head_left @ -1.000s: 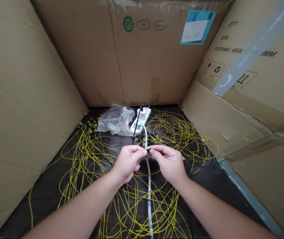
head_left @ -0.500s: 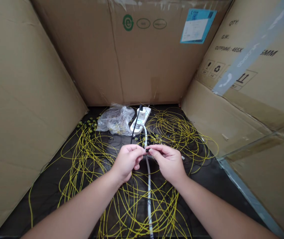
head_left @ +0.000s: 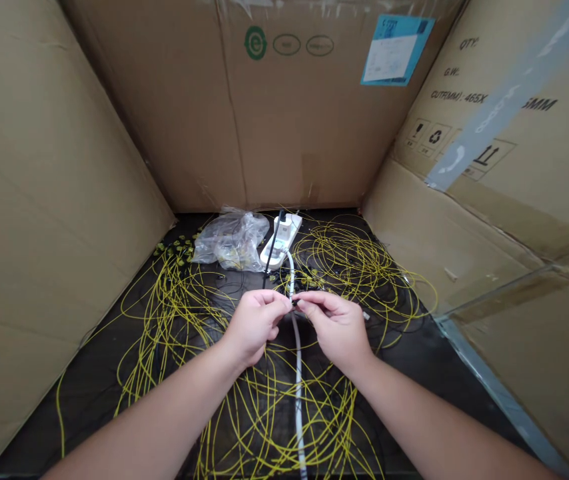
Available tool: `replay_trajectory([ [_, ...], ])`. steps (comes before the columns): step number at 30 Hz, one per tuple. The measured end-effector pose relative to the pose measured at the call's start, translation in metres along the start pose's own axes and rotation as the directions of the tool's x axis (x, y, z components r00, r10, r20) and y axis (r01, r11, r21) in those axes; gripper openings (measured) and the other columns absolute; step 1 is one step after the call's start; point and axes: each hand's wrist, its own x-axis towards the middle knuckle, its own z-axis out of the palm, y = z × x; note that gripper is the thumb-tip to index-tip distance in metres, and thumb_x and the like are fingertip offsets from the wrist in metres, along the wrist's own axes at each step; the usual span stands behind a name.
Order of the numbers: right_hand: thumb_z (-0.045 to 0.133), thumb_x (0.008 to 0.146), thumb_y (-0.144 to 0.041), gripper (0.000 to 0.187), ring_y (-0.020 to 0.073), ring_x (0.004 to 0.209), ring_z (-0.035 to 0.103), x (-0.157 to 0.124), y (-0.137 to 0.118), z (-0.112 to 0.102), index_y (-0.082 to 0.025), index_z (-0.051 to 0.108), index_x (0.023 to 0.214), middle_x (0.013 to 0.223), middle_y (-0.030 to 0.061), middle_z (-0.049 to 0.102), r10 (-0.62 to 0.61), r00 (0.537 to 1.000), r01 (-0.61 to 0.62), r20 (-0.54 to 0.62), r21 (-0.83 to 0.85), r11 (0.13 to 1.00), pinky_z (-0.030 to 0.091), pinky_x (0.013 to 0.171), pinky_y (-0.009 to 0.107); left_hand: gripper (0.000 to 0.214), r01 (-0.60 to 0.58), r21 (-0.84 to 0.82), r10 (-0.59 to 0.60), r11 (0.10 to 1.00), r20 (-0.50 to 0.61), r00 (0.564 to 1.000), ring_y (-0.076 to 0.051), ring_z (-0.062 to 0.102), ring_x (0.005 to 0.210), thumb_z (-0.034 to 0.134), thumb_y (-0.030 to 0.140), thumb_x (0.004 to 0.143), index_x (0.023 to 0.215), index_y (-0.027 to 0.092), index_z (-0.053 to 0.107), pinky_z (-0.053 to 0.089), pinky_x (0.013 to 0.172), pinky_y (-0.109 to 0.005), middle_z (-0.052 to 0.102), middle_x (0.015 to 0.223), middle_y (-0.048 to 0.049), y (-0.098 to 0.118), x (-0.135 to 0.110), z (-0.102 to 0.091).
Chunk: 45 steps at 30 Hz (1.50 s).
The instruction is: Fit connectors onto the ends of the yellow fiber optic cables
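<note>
My left hand [head_left: 254, 325] and my right hand [head_left: 337, 328] meet fingertip to fingertip over the middle of a dark table [head_left: 89, 393]. Both pinch a small dark piece [head_left: 294, 302] between thumbs and forefingers; I cannot make out what it is. Loose loops of thin yellow cable [head_left: 179, 313] lie tangled all over the table beneath and around the hands. A white cord [head_left: 298, 387] runs under the hands from the near edge to a white power strip [head_left: 280, 241] at the back.
A crumpled clear plastic bag [head_left: 229, 240] with small yellow parts lies left of the power strip. Tall cardboard walls [head_left: 274, 120] close the table on the left, back and right. A black lead [head_left: 272, 250] crosses the strip.
Almost nothing differs. The hands stay pinched together in the same spot, with only slight finger shifts, and the view has tipped a little.
</note>
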Motion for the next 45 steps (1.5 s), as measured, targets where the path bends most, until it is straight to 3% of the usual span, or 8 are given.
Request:
replay_trajectory([
  [11,0.057,0.079,-0.019,0.014,0.0166,0.08,0.065,-0.0065,0.0093,0.0035,-0.021,0.07,0.086,0.086,0.0035,0.07,-0.098,0.994,0.094,-0.042,-0.096,0.991,0.053,0.076,0.032,0.014,0.003,0.001,-0.003,1.0,-0.003,1.0,-0.001,0.02,0.038,0.064,0.019,0.063,0.057,0.012,0.053,0.011,0.037,-0.017,0.031,0.044,0.0082,-0.0042,0.0003,0.0017],
  [22,0.058,0.079,-0.025,0.015,0.0183,0.077,0.066,-0.0043,0.0041,0.0044,-0.02,0.07,0.086,0.085,0.0047,0.07,-0.016,0.997,0.011,-0.071,-0.072,0.997,0.055,0.076,0.035,0.015,-0.007,0.051,0.009,0.999,-0.037,0.999,-0.002,0.026,0.036,0.063,0.023,0.064,0.057,0.013,0.053,0.013,0.034,-0.016,0.041,0.046,0.0052,-0.0015,-0.0014,0.0037],
  [29,0.06,0.078,-0.024,0.013,0.0181,0.078,0.066,-0.004,0.0062,0.0041,-0.021,0.07,0.085,0.086,0.004,0.07,-0.013,0.999,0.01,-0.052,-0.061,0.998,0.054,0.076,0.034,0.014,0.004,0.001,-0.004,1.0,-0.039,0.999,-0.001,0.021,0.038,0.064,0.019,0.061,0.056,0.013,0.053,0.01,0.036,-0.017,0.032,0.044,0.0077,-0.0027,-0.0004,0.0021],
  [45,0.057,0.08,-0.02,0.014,0.0169,0.079,0.065,-0.0068,0.0072,0.0035,-0.022,0.069,0.087,0.086,0.0031,0.07,-0.116,0.993,0.112,-0.026,-0.126,0.986,0.054,0.075,0.031,0.01,0.057,-0.082,-0.06,0.995,-0.032,0.998,-0.002,0.022,0.039,0.066,0.016,0.056,0.056,0.012,0.056,0.008,0.038,-0.018,0.032,0.044,0.0073,-0.0009,-0.0005,0.0013],
])
